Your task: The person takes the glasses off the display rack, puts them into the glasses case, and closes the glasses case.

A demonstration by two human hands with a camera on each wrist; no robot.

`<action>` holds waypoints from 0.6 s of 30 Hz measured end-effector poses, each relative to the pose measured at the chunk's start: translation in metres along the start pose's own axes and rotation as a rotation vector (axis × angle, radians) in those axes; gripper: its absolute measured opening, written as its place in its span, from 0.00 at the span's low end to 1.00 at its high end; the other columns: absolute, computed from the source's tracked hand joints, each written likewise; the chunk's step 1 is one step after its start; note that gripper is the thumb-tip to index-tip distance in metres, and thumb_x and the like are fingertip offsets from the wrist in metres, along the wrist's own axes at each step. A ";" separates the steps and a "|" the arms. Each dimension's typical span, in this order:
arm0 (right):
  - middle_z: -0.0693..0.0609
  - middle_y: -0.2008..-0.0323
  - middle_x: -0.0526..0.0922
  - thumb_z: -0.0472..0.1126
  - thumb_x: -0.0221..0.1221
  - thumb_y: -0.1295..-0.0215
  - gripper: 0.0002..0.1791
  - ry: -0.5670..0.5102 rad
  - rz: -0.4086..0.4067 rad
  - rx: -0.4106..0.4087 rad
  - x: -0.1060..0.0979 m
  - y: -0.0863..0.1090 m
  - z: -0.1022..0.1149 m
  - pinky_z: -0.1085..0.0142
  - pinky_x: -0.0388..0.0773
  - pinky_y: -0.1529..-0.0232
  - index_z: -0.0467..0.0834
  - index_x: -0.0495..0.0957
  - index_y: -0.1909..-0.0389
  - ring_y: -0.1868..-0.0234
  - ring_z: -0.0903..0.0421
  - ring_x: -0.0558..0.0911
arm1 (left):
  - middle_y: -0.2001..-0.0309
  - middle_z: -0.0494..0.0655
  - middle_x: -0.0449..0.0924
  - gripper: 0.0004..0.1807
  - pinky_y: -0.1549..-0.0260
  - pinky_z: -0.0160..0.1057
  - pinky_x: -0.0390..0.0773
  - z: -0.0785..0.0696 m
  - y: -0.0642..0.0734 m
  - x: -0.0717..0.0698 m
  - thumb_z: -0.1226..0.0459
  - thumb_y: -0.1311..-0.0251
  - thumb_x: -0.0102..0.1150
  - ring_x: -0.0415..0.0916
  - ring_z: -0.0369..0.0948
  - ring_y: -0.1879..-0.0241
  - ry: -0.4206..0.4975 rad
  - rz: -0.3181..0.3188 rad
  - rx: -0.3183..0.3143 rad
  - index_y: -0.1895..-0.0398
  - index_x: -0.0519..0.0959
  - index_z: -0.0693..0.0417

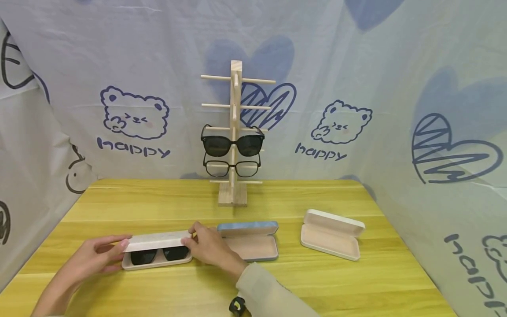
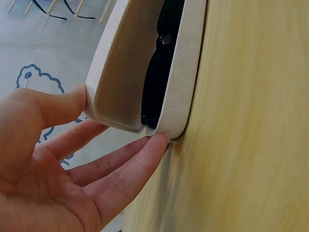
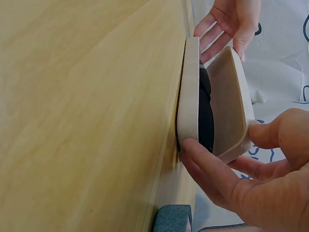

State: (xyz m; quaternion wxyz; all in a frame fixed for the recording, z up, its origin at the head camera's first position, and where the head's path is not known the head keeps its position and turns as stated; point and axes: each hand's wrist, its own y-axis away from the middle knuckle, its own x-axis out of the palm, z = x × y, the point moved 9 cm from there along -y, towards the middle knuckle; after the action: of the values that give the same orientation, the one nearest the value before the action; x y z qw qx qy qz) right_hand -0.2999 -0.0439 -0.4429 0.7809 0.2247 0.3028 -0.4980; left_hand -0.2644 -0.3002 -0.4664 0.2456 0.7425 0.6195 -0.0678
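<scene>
A white glasses case (image 1: 158, 240) lies on the table at front left, its lid tilted partway down. Inside it rest dark sunglasses (image 1: 176, 252), their lenses showing under the lid. At the case's left end, my left hand (image 1: 93, 255) holds it, thumb on the lid's edge and fingertips against the base, as the left wrist view shows. My right hand (image 1: 211, 246) grips the right end the same way; in the right wrist view its thumb is on the lid and its fingers (image 3: 207, 162) touch the base.
Right of my hand sits an opened blue glasses case (image 1: 253, 247), partly hidden by it. Another opened white case (image 1: 330, 240) lies further right. At the back a wooden rack (image 1: 236, 99) bears black sunglasses (image 1: 217, 145) above clear eyeglasses (image 1: 217, 168). Printed cloth (image 1: 400, 145) hangs behind the table.
</scene>
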 end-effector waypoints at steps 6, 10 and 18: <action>0.52 0.59 0.88 0.52 0.60 0.25 0.16 -0.010 0.021 0.001 0.001 0.001 -0.001 0.71 0.77 0.64 0.46 0.77 0.47 0.66 0.65 0.80 | 0.36 0.75 0.74 0.35 0.54 0.43 0.89 0.002 0.001 0.000 0.53 0.22 0.52 0.85 0.48 0.47 -0.018 0.003 0.019 0.25 0.63 0.71; 0.53 0.60 0.87 0.48 0.63 0.27 0.13 0.016 0.025 -0.008 0.004 0.001 -0.001 0.72 0.76 0.64 0.46 0.77 0.49 0.66 0.65 0.78 | 0.38 0.72 0.78 0.33 0.56 0.41 0.89 0.003 0.002 0.001 0.56 0.25 0.59 0.86 0.40 0.53 -0.036 0.000 0.030 0.27 0.66 0.70; 0.55 0.65 0.82 0.40 0.66 0.30 0.10 0.085 0.019 -0.055 0.007 0.001 0.002 0.75 0.72 0.67 0.45 0.77 0.53 0.68 0.65 0.74 | 0.44 0.68 0.84 0.29 0.65 0.35 0.88 -0.002 0.001 0.000 0.68 0.37 0.70 0.82 0.30 0.63 -0.147 -0.062 0.070 0.34 0.75 0.71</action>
State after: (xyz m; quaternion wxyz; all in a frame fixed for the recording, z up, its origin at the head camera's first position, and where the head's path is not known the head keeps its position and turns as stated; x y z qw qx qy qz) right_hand -0.2957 -0.0496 -0.4463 0.7778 0.2271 0.3471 -0.4722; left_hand -0.2639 -0.2991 -0.4642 0.2620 0.7243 0.6196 -0.1514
